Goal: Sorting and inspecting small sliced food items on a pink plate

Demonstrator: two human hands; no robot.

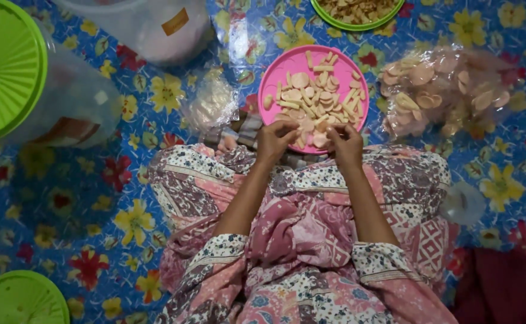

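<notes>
A pink round plate [275, 75] lies on the flowered mat in front of my knees, heaped with pale flat cracker pieces [317, 96], some round, some stick-shaped. My left hand [275, 139] and my right hand [345, 142] meet at the plate's near edge, fingers pinched around cracker pieces there. The pieces between the fingertips are small and partly hidden. My patterned pink clothing fills the lower middle of the view.
A clear plastic bag [449, 90] of similar crackers lies right of the plate. A crumpled empty bag [212, 105] lies left of it. A green-rimmed plate of crackers [359, 11] sits at the top; green-lidded clear containers [11, 66] stand left, a green lid [20, 298] bottom left.
</notes>
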